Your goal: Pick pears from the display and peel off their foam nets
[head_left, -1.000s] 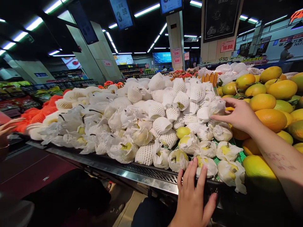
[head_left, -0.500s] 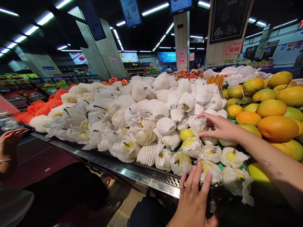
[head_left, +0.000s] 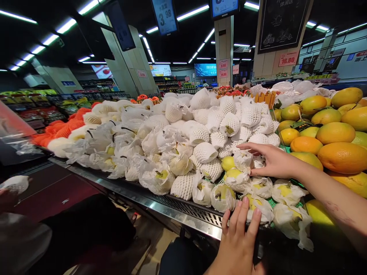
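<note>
A big heap of wrapped pears [head_left: 183,145] in white paper and foam net sleeves fills the steel display shelf [head_left: 160,208]. My right hand [head_left: 269,160] reaches in from the right, thumb and fingers curled onto a paper-wrapped pear [head_left: 243,159] near the heap's right side; the grip is partly hidden. My left hand [head_left: 239,236] lies flat with fingers stretched out on the shelf's front edge, its fingertips touching the wrapped pears in the front row [head_left: 256,208]. It holds nothing.
Large yellow and orange citrus fruits [head_left: 335,149] are piled at the right. Orange net-wrapped fruit [head_left: 61,128] lies at the far left of the shelf. Another person's hand with a foam-wrapped fruit [head_left: 15,184] shows at the left edge. Price signs hang overhead.
My right hand has come down from the back of the heap toward me and settled on a wrapped pear. The left hand stays on the shelf edge. The other person's hand now holds a wrapped fruit.
</note>
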`<state>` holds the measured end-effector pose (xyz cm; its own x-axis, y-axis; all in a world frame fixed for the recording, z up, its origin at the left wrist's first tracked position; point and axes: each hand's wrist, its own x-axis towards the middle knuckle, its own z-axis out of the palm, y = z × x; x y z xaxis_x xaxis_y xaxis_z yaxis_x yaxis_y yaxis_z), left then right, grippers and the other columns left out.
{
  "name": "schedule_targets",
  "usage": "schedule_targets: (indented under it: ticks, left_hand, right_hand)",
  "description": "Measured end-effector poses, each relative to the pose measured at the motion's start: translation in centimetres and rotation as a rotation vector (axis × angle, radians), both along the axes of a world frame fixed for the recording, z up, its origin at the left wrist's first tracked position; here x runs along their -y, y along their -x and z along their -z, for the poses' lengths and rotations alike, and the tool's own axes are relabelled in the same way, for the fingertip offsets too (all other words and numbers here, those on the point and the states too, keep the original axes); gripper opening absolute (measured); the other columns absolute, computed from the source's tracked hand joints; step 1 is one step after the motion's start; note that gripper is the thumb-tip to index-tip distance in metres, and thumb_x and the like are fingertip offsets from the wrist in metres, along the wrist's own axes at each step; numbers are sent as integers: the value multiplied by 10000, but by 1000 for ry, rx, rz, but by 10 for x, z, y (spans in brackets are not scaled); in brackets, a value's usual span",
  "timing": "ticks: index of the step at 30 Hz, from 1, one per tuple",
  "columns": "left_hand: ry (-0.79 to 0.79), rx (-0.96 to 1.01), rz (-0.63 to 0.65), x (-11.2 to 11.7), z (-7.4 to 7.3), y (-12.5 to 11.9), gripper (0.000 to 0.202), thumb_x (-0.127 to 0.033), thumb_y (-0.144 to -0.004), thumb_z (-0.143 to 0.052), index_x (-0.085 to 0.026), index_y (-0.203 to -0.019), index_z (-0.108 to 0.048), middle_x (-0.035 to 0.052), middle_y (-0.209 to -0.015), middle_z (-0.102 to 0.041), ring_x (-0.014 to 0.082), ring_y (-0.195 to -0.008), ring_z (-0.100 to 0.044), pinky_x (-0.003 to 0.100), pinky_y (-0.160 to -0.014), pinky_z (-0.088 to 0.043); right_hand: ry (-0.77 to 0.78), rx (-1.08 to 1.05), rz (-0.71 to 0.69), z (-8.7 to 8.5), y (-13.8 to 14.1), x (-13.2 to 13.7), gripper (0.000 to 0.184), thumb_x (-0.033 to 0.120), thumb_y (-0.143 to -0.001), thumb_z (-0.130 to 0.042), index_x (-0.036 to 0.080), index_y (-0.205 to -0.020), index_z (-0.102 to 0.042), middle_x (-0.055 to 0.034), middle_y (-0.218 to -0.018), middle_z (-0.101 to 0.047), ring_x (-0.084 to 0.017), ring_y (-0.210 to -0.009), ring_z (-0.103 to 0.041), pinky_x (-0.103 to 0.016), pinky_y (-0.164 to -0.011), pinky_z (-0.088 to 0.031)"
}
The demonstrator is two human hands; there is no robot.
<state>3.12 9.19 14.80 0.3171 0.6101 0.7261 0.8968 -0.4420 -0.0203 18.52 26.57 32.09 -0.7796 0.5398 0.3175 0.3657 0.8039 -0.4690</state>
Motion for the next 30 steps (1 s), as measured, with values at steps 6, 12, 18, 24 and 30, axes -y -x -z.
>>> schedule_targets:
  ticks: [6,12,18,24,30]
  left_hand:
    - [-131,122,59,18,-46,28,569,-492,-954,-432,-162,-1414,-490,130,-1442,-521,256,-1343,-439,400,-1124,-244]
    - [-216,-14,-110,-28,-149,81,307,-169,-966,-492,-156,-1270,-534,120,-1297,-614,247,-1171,-551,411,-1022,-371]
    - [417,-596,8,-126,-169,82,339,-302,-858,-650,-138,-1151,-602,91,-1132,-674,267,-1058,-610,402,-959,-438]
    - [405,-764,14,-151,-165,69,358,-175,-788,-665,-83,-1125,-587,141,-1159,-646,292,-1064,-609,390,-887,-445]
    - [374,-822,33,-149,-174,68,386,-206,-793,-689,-112,-1147,-568,123,-1018,-680,291,-946,-644,404,-870,-448]
  right_hand:
    - [-127,13,56,5,3,-3,527,203,-712,-729,246,-1229,-638,25,-938,-659,-177,-834,-611,-259,-722,-437]
    - [-15,-357,216,1,-7,-1,580,526,-663,-833,232,-1130,-655,-22,-939,-667,-202,-747,-624,-315,-683,-539]
    - [154,-790,301,-3,-16,-2,673,477,-586,-910,212,-1118,-593,-70,-1083,-671,-277,-972,-667,-392,-871,-599]
    - [130,-748,301,3,-19,-14,698,508,-575,-911,192,-1112,-596,-73,-1037,-677,-285,-931,-671,-389,-802,-606]
    - [99,-684,301,5,-18,-12,670,515,-617,-886,205,-1135,-596,-57,-1041,-673,-249,-862,-668,-343,-737,-593]
